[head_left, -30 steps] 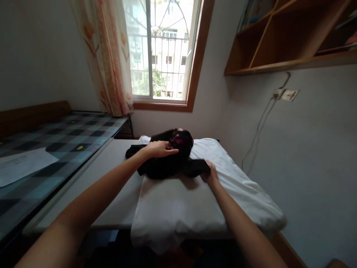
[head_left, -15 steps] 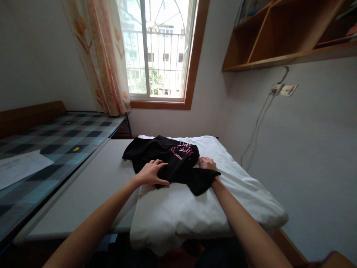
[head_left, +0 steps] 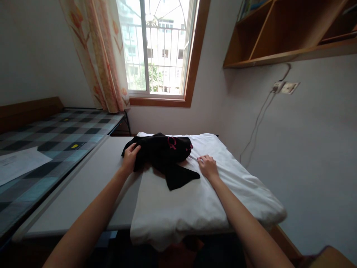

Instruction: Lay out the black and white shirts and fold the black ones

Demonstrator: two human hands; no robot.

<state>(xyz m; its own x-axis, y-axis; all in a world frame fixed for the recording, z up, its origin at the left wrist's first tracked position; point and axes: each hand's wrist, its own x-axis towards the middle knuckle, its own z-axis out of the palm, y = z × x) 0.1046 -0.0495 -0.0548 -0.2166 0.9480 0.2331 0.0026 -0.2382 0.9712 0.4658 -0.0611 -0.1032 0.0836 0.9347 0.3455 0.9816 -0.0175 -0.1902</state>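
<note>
A black T-shirt [head_left: 161, 150] with pink print lies bunched across the white cloth and the bare table's edge. One sleeve points toward me and to the right. At the shirt's left end, my left hand [head_left: 130, 156] grips the fabric, its fingertips partly hidden in the dark folds. My right hand [head_left: 208, 166] rests on the white cloth [head_left: 200, 208] to the right of the shirt. Its fingers are slightly bent and apart, with nothing in them, and a small gap separates it from the shirt.
A light grey tabletop [head_left: 80, 193] extends left of the cloth. Beyond it stands a bed with a checked mattress [head_left: 92, 126] and papers [head_left: 23, 163] on it. A wooden shelf [head_left: 256, 61] hangs on the right wall above a socket [head_left: 290, 88] with cables.
The shirt has bunched up and shifted left, and its sleeve has come off my right wrist. My left hand moved left and took hold of the shirt's left end. My right hand is apart from it.
</note>
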